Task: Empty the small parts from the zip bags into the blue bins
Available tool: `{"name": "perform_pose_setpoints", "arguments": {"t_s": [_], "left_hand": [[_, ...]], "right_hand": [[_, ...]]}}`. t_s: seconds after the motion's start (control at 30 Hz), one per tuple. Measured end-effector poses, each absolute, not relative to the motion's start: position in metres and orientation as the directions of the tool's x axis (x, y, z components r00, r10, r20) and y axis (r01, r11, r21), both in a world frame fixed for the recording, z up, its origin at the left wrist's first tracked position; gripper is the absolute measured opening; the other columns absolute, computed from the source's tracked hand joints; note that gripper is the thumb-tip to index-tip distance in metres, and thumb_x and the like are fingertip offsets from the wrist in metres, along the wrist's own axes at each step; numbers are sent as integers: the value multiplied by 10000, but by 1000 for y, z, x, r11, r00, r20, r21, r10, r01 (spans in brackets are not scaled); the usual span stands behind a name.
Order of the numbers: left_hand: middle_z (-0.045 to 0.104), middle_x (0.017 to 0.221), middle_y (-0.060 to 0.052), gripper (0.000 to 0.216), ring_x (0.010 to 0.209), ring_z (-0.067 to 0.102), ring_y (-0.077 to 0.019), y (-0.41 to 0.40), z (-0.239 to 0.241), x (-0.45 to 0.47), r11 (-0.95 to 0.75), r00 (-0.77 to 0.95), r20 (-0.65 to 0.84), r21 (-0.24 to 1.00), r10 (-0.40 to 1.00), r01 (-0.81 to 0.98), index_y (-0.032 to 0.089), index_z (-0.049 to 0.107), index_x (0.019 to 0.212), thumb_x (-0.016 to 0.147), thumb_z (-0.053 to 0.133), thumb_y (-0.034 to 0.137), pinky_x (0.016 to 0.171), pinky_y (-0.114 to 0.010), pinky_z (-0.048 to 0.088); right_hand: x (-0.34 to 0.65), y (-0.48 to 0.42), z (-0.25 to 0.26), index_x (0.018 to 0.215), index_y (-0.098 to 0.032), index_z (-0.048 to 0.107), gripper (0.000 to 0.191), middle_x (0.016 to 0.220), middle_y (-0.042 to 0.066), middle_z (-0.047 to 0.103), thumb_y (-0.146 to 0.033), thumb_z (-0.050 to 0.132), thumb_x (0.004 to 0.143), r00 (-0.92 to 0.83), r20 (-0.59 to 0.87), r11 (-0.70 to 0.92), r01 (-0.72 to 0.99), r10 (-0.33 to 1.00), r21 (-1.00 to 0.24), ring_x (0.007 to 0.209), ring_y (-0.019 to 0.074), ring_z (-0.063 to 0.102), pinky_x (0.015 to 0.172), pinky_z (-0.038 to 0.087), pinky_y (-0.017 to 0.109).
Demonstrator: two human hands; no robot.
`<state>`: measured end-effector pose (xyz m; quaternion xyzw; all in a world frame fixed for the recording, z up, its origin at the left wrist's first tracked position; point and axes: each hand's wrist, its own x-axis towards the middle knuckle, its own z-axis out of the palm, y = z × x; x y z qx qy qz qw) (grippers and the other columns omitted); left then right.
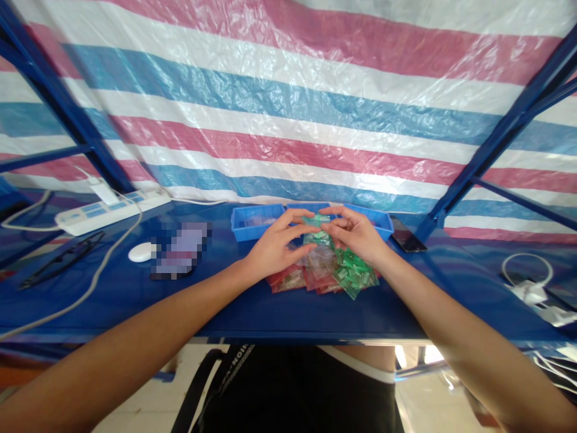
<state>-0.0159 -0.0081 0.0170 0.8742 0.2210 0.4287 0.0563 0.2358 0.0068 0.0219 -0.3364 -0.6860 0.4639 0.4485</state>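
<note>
A blue metal post [67,112] slants up at the far left, against a crinkled sheet [288,108] of pink, white and blue stripes that fills the background and catches the light. The glossy blue tabletop [252,313] stretches across the view; at its left end lies a white power strip [76,222] with a white plug [104,191] in it, and a pale cable [96,278] curves towards the near edge. A thin dark item [63,258] too blurred to name lies near the cable, then a white oval object [140,252] beside a pixelated purple item [184,248]. In the middle, 3 blue bins stand in a row along the back: a left bin [247,231], a middle bin [311,206] and a right bin [383,225]. The left hand [277,246] is half open, its thumb and fingers spread at a greenish packet [319,239] in front of the bins; the right hand [354,233] is loosely curled at the packet's other side. Whether either pinches it I cannot tell. Below lie red-tinted bags [288,279], a clear bag [322,258] and a green bag [358,275], overlapping. Farther right are a dark phone [408,234], another blue post [496,143] and a looped white cable [527,257].
</note>
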Motion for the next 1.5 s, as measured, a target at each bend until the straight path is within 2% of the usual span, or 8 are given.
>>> {"name": "perform_pose_setpoints", "arguments": {"t_s": [0.13,0.3,0.53,0.8,0.97,1.07,1.3,1.5], "left_hand": [[727,1295,-109,243,1207,705,-227,-7,20,-17,-899,525,736,280,427,338,244,758,1272,1058,642,247,1070,-400,579],[767,1268,-117,267,1160,741,-236,-7,22,-18,-865,451,749,336,486,374,210,756,1274,1050,669,325,1034,-373,600],[785,1213,-97,428,930,808,-190,-7,17,-20,-707,311,634,636,708,311,225,535,1496,1098,561,382,849,-309,654],[780,871,-35,227,770,787,-180,5,6,-21,-624,218,587,755,780,199,201,612,1126,1073,608,422,767,-311,647],[704,1409,-157,371,1197,741,-269,8,10,-23,-712,269,673,560,689,423,196,683,1352,1105,517,417,989,-441,639],[527,1640,-165,473,1514,506,-328,6,13,-23,-765,399,711,306,579,566,204,586,1512,1086,554,407,1260,-578,429],[441,1701,-185,577,1622,313,-405,11,4,-24,-672,515,550,119,657,731,155,572,1531,1062,560,491,1323,-671,235],[547,1612,-169,528,1565,413,-374,10,4,-27,-679,519,542,139,661,721,180,606,1505,1067,562,472,1295,-632,320]], "right_hand": [[235,9,20,1299,-238,745,523,656,-10,716,-598,777,920,-389,304,355,64,869,-933,515,144,607,467,436,254],[233,7,23,1150,-236,807,459,917,65,803,-637,742,935,-400,327,371,36,856,-928,798,224,758,563,555,288],[234,7,25,1164,-241,777,462,992,77,798,-634,760,922,-381,337,371,17,861,-929,870,241,747,604,570,317],[235,12,17,959,-231,709,376,908,31,674,-601,761,928,-264,466,517,173,844,-838,768,178,612,666,561,318],[234,12,16,1000,-236,735,388,965,57,717,-620,733,942,-298,440,511,229,847,-829,826,209,659,713,595,346],[234,13,14,1063,-246,747,395,1002,66,744,-620,736,937,-307,431,507,238,848,-828,866,225,687,717,602,349],[233,12,13,1094,-258,763,373,1034,68,760,-601,723,954,-330,440,527,250,835,-813,907,237,708,735,605,359],[233,10,15,1091,-247,758,363,1026,63,773,-585,717,966,-344,444,539,262,827,-801,883,230,714,731,588,356]]}}
